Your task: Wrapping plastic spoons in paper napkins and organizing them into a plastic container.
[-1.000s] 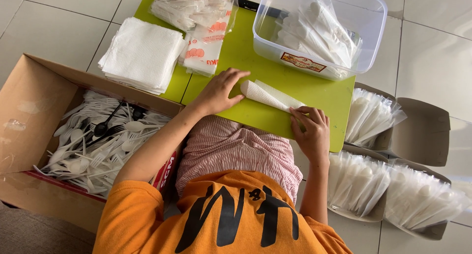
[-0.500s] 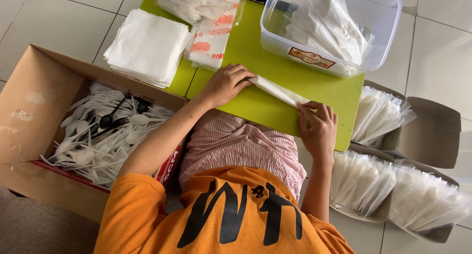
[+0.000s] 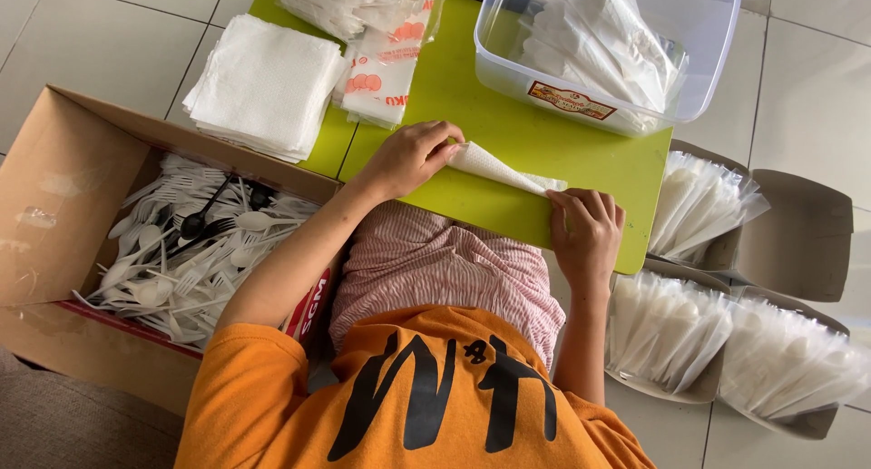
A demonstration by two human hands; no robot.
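The person is sitting on the floor at a low green table (image 3: 508, 133) and rolling a white paper napkin (image 3: 497, 169) along its near edge, probably because the flat board gives something firm to press against. The left hand (image 3: 410, 157) is curling over one end of the napkin, fingertips pinching it down, while the right hand (image 3: 585, 229) is lying flat on the other end with its fingers pressed together, pinning it so the roll is staying tight. Supplies are sitting within reach: a stack of napkins (image 3: 263, 83), a cardboard box of plastic cutlery (image 3: 172, 242) and a clear tub of wrapped packs (image 3: 603, 47). Whether cutlery is lying inside the roll I cannot tell, and the boxes of finished packs (image 3: 717, 278) are running partly out of view.
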